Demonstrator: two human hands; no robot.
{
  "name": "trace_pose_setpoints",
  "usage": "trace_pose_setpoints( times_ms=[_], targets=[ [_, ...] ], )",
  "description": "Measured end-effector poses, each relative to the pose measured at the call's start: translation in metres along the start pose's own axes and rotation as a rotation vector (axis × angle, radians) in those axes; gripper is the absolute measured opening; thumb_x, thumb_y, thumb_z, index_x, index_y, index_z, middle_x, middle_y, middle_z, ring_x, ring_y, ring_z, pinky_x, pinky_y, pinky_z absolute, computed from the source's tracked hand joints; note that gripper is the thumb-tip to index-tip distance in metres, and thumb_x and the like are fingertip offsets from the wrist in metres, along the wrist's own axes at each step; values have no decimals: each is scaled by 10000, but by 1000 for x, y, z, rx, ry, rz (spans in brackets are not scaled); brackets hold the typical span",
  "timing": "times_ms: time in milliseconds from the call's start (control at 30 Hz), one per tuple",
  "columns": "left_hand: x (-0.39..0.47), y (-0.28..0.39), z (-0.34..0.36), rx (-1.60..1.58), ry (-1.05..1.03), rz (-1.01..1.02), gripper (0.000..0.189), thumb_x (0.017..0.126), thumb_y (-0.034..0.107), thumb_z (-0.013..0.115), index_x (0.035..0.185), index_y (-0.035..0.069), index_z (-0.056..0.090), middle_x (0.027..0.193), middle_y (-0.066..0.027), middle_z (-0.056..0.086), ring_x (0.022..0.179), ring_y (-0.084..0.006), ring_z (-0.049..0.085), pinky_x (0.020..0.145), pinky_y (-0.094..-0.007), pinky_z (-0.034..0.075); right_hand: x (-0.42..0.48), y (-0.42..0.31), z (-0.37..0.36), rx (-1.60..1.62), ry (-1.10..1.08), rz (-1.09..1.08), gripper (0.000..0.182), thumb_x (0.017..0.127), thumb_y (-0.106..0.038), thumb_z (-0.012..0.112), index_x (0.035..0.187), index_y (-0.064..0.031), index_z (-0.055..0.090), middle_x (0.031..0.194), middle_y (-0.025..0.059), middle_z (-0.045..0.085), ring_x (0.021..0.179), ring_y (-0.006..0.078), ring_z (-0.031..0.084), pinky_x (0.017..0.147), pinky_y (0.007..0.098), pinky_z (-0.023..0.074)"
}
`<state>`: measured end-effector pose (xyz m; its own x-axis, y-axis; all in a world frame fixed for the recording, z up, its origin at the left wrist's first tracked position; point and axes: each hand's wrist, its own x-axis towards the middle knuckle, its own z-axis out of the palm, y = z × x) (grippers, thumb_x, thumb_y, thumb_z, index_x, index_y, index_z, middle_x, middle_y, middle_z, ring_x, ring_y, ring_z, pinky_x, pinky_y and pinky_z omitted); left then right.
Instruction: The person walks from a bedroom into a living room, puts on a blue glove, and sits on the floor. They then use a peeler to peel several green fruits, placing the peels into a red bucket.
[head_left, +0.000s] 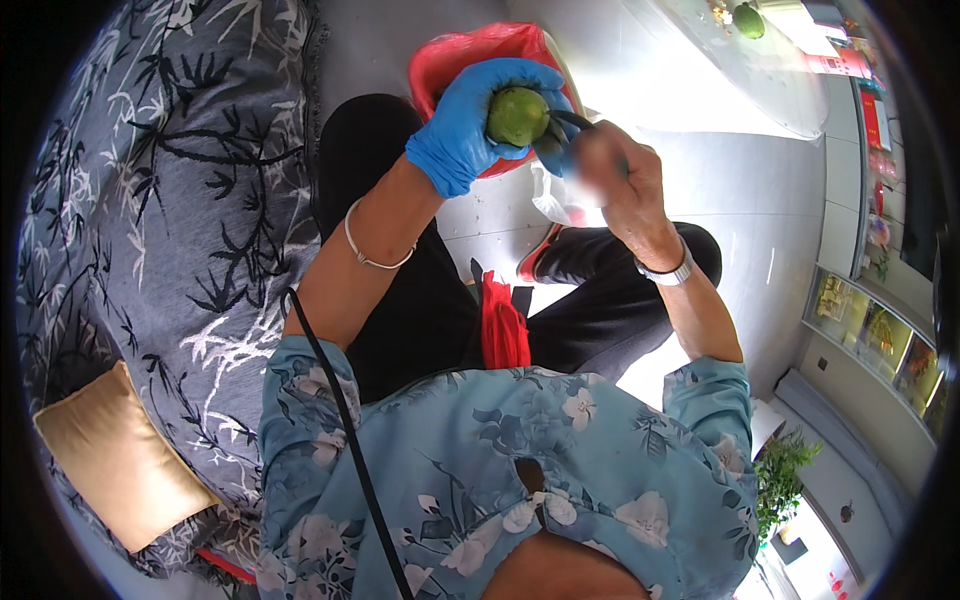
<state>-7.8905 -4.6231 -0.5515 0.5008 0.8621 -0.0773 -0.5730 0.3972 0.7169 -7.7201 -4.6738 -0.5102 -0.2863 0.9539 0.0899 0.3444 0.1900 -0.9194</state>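
Observation:
My left hand (469, 112), in a blue rubber glove, holds a round green fruit (517, 117) above a bin lined with a red plastic bag (480, 45). My bare right hand (630, 176) grips a dark-handled tool (571, 118), whose dark part reaches the fruit's right side. Blur covers part of that hand, and the tool's working end cannot be made out. A white metal bracelet is on my left forearm and a watch on my right wrist.
A sofa with a bamboo-patterned cover (217, 150) and a gold cushion (124, 457) lie on the left. At the upper right stands a covered table (780, 90) with another green fruit (748, 21). A white plastic bag (551, 191) hangs beside the bin.

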Motion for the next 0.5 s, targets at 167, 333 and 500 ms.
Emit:
trace_pose_setpoints(
  times_ms=[167, 333, 500],
  targets=[
    [-1, 0, -7, 43, -135, 26, 314, 731, -6, 541, 1045, 15, 550, 922, -99, 614, 835, -212, 606, 741, -296, 520, -1, 10, -2, -6, -45, -91, 297, 885, -292, 483, 751, -27, 493, 552, 23, 470, 493, 88, 451, 464, 227, 356],
    [-5, -1, -8, 208, -208, 111, 590, 545, -122, 642, 1100, 35, 518, 969, -77, 600, 914, -207, 585, 824, -308, 492, 1, 13, 1, 77, -36, -130, 317, 886, -306, 478, 738, -26, 491, 553, 23, 473, 488, 90, 450, 451, 227, 351],
    [-4, -1, -10, 143, -209, 25, 623, 527, -113, 663, 1110, 41, 512, 968, -67, 598, 923, -205, 581, 835, -310, 486, 0, 16, 4, 116, -10, -167, 328, 887, -305, 475, 734, -15, 491, 555, 24, 472, 485, 88, 443, 447, 227, 347]
  ],
)
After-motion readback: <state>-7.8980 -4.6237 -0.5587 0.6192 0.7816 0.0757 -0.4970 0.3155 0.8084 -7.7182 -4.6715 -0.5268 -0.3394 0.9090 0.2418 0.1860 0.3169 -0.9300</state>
